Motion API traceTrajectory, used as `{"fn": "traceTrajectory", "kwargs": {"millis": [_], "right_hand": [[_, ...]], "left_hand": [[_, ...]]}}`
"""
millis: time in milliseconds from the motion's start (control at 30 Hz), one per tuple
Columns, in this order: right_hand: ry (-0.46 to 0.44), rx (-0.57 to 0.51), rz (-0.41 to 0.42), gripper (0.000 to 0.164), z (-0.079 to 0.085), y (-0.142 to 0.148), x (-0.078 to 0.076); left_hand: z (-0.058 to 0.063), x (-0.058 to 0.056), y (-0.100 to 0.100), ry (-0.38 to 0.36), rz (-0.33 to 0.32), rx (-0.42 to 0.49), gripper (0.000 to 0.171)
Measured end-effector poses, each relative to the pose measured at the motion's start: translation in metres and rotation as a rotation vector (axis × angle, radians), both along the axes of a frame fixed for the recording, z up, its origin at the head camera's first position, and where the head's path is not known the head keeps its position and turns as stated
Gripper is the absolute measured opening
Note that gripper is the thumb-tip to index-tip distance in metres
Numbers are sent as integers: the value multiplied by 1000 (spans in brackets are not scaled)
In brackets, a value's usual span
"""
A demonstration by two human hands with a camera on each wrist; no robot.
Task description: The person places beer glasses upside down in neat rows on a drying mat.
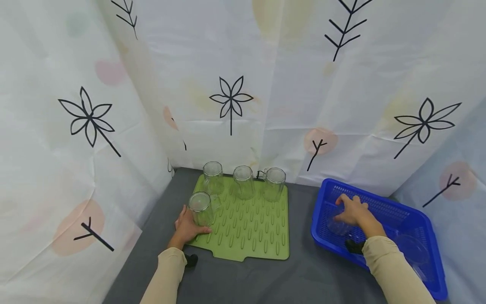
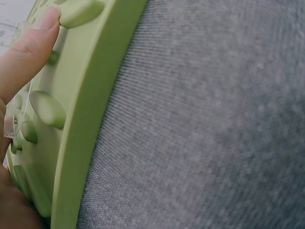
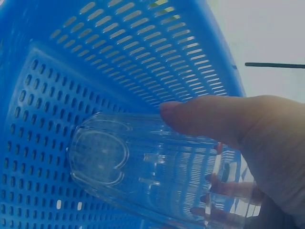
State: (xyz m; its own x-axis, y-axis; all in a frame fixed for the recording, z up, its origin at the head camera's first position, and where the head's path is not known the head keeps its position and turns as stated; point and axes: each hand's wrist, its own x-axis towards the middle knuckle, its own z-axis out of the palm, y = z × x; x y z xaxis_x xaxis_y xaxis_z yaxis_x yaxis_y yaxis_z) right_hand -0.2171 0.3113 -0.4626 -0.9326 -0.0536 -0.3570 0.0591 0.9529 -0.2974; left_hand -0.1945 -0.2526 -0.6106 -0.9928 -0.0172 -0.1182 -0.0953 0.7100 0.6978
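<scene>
On the left part of a green drying mat (image 1: 258,236) stands a clear glass mug (image 1: 202,210), upside down, its handle towards the right. My left hand (image 1: 187,226) grips this mug low down, thumb in front and fingers at its left side. In the left wrist view the thumb (image 2: 28,55) lies close over the mat's ridges. Inside the blue plastic basket (image 1: 322,198), my right hand (image 1: 355,211) holds a clear glass (image 3: 143,162) between thumb and fingers. The fingers show through its wall in the right wrist view; no handle is visible on it.
Along the mat's back edge stand three more upside-down glass mugs: left (image 1: 213,177), middle (image 1: 244,182) and right (image 1: 274,184). Another clear glass item (image 1: 411,249) lies at the basket's right end. A patterned white curtain (image 1: 284,105) hangs behind the grey table (image 1: 303,278).
</scene>
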Motion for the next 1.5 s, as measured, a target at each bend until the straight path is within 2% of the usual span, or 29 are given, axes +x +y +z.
{"fn": "traceTrajectory", "kwargs": {"millis": [167,333,600,833,1000,1167,1333,1500], "right_hand": [[20,0,29,54,4,-2,4],[83,-9,59,57,11,-3,5],[169,0,33,55,35,-12,5],[187,2,9,54,59,-24,8],[231,5,24,52,74,-31,13],[311,9,63,50,80,-38,16],[386,-42,119,50,84,-46,18],[394,-141,140,54,84,-53,18]], "left_hand": [[1,2,1,8,3,-10,121],[1,4,1,22,6,-15,120],[-1,-1,-1,22,-7,-9,119],[-1,-2,-2,37,-8,-11,117],[-3,-1,-2,40,-9,-17,116],[0,0,1,34,-6,-8,117],[2,0,2,34,-6,-10,118],[1,-1,2,35,-7,-7,117]]}}
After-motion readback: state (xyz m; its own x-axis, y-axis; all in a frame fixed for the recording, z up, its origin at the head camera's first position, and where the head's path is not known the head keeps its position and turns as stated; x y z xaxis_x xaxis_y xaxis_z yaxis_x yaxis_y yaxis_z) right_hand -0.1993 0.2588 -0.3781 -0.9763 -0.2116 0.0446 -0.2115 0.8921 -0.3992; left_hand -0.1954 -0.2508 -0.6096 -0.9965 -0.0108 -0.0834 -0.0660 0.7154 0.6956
